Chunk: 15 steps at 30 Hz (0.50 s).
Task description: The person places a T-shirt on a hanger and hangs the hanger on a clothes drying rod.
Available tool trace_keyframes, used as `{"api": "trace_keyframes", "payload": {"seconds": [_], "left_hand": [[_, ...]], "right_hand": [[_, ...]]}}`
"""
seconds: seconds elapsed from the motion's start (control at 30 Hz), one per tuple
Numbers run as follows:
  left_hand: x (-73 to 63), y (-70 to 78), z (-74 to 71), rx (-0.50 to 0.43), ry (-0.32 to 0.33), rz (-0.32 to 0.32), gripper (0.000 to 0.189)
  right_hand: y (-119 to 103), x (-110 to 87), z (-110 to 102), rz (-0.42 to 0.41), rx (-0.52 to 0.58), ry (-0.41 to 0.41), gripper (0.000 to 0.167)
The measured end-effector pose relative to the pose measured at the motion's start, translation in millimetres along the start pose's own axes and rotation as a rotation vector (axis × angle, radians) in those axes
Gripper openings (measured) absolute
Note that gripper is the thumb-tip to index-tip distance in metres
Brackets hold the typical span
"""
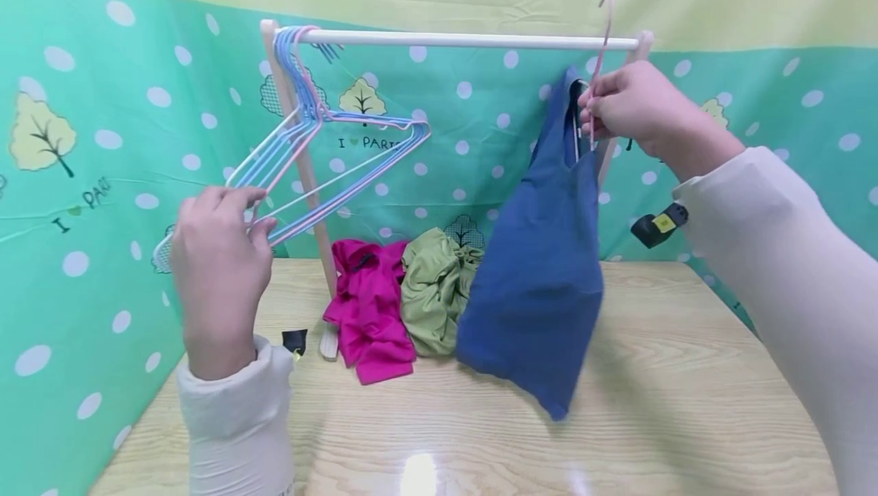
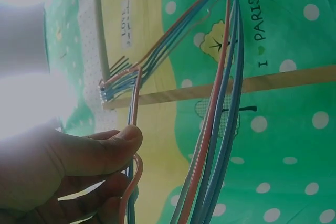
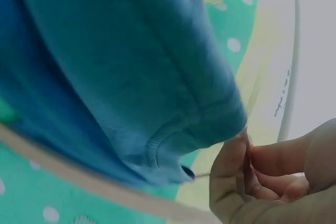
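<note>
My left hand (image 1: 222, 260) pinches the near ends of several wire hangers (image 1: 343, 210), pink, blue and white, which hang at the left end of the rail. In the left wrist view the thumb lies against the pink and blue hangers (image 2: 210, 145). Near the rail's right end, my right hand (image 1: 634, 107) pinches a pink hanger (image 1: 607, 31) just below its hook, which rises above the rail. From this hanger droops a blue garment (image 1: 542, 275), its lower end tapering over the table. The right wrist view shows the blue cloth (image 3: 131, 66) close beside the fingers.
The white rail (image 1: 466, 40) belongs to a rack with wooden posts (image 1: 318, 229). A magenta garment (image 1: 370, 305) and an olive-green one (image 1: 435, 294) lie crumpled on the wooden table (image 1: 384, 435). Behind hangs a dotted green and yellow cloth (image 1: 480, 138).
</note>
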<state>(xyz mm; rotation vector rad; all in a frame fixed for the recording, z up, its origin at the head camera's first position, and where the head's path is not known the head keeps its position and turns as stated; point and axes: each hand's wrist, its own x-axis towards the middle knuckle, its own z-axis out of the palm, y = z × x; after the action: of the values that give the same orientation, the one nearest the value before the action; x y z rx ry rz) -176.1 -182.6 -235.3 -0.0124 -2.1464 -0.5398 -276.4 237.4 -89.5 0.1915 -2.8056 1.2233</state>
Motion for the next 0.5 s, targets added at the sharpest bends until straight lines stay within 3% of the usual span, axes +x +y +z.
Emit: {"api": "trace_keyframes", "payload": {"seconds": [0.33, 0.5], "left_hand": [[2.5, -7.3, 2.0, 0.024, -0.041, -0.034, 0.033], [2.0, -8.6, 1.2, 0.042, -0.057, -0.040, 0.033]], "right_hand": [[10, -0.5, -13, -0.025, -0.244, 0.090, 0.030], [12, 2.6, -17, 0.016, -0.357, 0.100, 0.024]]}}
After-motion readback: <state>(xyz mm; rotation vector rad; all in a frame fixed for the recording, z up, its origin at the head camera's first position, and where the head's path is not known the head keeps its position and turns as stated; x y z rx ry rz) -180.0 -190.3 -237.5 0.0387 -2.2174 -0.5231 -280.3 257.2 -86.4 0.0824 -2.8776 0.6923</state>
